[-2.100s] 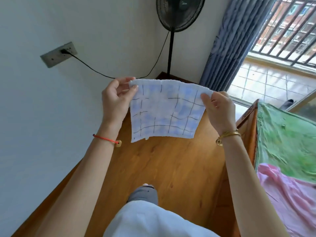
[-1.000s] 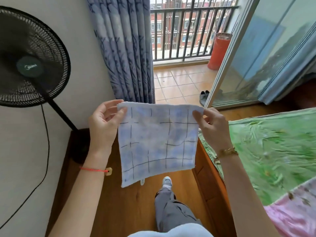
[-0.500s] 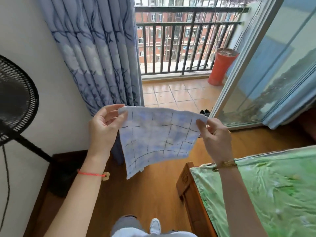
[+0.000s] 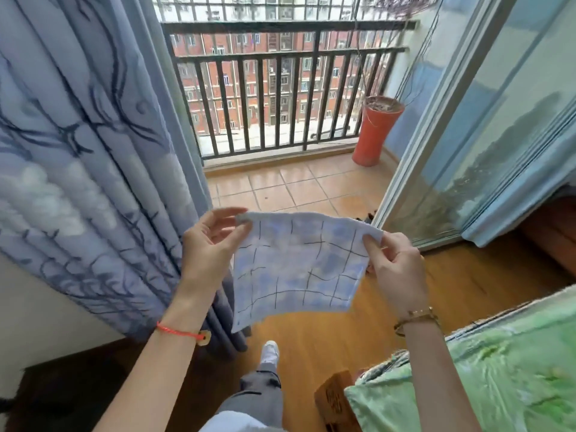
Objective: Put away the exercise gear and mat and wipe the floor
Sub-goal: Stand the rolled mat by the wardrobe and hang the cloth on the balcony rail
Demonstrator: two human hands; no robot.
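1. Two floor surfaces are visible: a wooden floor (image 4: 311, 353) indoors and a tiled balcony floor (image 4: 296, 188) beyond the open sliding glass door (image 4: 467, 135). A black railing (image 4: 280, 88) closes the balcony's far edge.
2. Blue curtain (image 4: 93, 151) with a dark branch print hangs at the left, its hem down at the wooden floor.
3. Cloth (image 4: 296, 266), pale blue with a dark grid, is held in the air above the wooden floor, in front of the doorway. It touches no surface, and its lower edge hangs free.
4. Left hand (image 4: 212, 244) pinches the cloth's top left corner; right hand (image 4: 396, 263) pinches the top right corner. The cloth is spread between them.
5. Cut off: the green bed sheet (image 4: 483, 369) runs out at the lower right, with a wooden bed-frame corner (image 4: 333, 400) partly shown. A dark item (image 4: 369, 218) at the door threshold is too small to identify.
6. Orange pot (image 4: 375, 132) stands in the balcony's far right corner, beside the railing.
7. White shoe (image 4: 269, 350) and a grey trouser leg are on the wooden floor below the cloth.
8. The cloth screens part of the threshold behind it.
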